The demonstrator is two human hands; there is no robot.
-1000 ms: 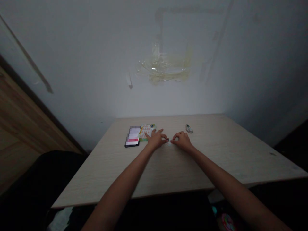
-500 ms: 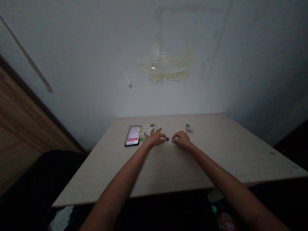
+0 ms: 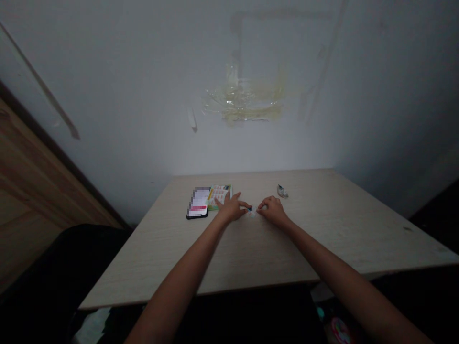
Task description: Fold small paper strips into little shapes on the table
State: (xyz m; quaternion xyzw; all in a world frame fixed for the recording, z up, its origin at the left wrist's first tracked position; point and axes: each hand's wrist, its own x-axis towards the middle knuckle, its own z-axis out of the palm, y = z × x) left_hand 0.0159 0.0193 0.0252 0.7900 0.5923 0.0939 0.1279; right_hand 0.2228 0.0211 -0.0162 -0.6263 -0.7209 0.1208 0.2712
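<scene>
Between my hands on the table lies a small, thin whitish piece (image 3: 252, 213) with blue and reddish marks; its exact kind is too small to make out. The thumb and index finger of my left hand (image 3: 231, 209) hold its left side, while the other fingers spread over the edge of a colourful printed booklet or card (image 3: 217, 195). My right hand (image 3: 272, 209) pinches at the right side of the piece, its remaining fingers curled.
A phone (image 3: 198, 203) with a lit screen lies left of the booklet, partly against it. Behind my right hand is a small crumpled wrapper (image 3: 282, 191). The wooden table (image 3: 251, 258) meets a wall with peeling tape (image 3: 251, 112) at the back.
Both hands keep nearly the same place around the small piece. My right fingers have shifted very slightly, and the whole view has moved a little.
</scene>
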